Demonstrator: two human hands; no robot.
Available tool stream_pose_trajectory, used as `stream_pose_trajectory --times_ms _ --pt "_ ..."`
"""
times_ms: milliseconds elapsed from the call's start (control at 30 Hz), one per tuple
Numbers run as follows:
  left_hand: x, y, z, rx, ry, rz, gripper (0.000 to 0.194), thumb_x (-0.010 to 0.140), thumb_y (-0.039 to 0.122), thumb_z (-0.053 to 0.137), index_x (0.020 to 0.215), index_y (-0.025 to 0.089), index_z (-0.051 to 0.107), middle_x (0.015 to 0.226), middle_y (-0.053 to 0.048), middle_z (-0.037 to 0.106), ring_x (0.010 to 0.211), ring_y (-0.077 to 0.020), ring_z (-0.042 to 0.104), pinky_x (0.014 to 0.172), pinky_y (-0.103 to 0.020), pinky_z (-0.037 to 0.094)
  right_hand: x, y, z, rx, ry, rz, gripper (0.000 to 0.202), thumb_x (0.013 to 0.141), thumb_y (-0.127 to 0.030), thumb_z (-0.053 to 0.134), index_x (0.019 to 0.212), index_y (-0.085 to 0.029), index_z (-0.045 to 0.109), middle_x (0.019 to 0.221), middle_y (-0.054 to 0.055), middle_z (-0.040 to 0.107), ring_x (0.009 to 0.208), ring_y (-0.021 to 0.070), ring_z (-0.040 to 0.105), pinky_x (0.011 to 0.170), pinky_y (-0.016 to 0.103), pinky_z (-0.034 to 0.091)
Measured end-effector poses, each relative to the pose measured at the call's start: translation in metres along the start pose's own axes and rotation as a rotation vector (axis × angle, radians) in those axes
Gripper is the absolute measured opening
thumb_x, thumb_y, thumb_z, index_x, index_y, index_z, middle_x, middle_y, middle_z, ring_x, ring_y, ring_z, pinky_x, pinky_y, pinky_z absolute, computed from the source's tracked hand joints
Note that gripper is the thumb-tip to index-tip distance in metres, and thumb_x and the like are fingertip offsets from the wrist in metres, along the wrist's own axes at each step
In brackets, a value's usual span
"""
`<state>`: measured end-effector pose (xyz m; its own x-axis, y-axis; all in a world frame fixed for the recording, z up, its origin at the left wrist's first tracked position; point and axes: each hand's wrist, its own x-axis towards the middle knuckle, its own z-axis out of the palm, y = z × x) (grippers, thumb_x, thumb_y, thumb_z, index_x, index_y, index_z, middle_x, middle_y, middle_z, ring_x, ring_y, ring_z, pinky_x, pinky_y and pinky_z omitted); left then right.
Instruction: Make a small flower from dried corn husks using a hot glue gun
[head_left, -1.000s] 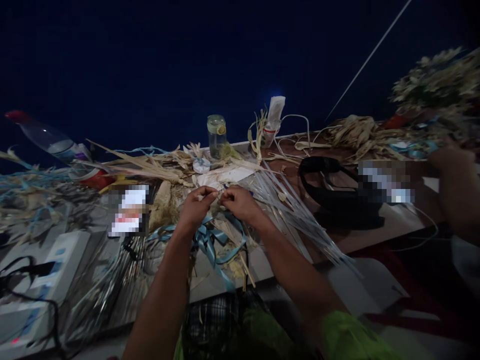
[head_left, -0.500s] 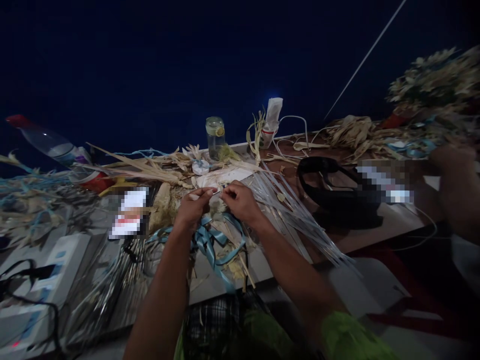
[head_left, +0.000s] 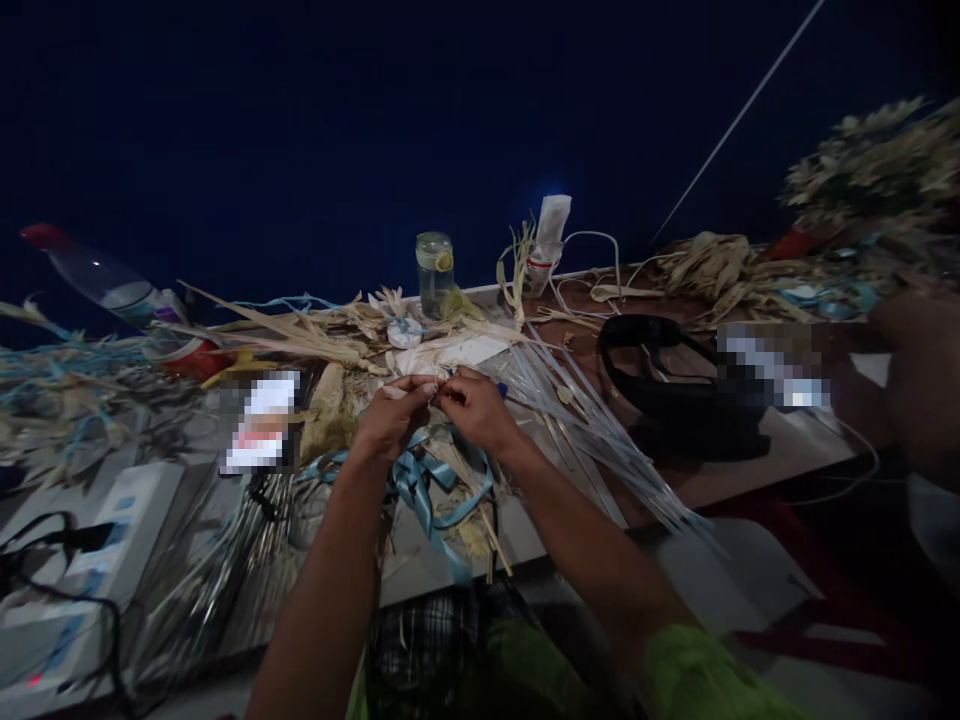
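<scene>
Pinching small pale piece [head_left: 440,377] between left hand [head_left: 391,415] and right hand [head_left: 480,408], too small to identify. Best held lightly, clear of blue ribbon [head_left: 414,480].

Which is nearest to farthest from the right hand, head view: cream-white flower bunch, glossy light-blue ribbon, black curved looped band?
From the right hand:
1. Glossy light-blue ribbon: just below the hand, toward the wearer.
2. Black curved looped band: to the right, past the clear strips.
3. Cream-white flower bunch: far right, at the back.
</scene>
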<state>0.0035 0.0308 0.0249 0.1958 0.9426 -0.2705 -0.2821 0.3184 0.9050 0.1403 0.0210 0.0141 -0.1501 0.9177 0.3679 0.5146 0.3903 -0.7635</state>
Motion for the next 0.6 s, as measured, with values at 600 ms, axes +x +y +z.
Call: stream_pose_trajectory --times_ms 600 --pt "0.001 -0.003 0.002 0.141 -0.060 0.040 0.022 0.057 0.026 0.069 0.062 0.014 0.051 0.043 0.008 0.034 0.035 -0.0015 0.026 0.037 -0.017 0.016 0.006 0.007 0.000 0.697 -0.001 0.294 0.017 0.064 -0.030 0.063 0.071 -0.016 0.058 0.066 -0.003 0.056 0.060 0.0078 0.047 0.060 0.022 0.038"
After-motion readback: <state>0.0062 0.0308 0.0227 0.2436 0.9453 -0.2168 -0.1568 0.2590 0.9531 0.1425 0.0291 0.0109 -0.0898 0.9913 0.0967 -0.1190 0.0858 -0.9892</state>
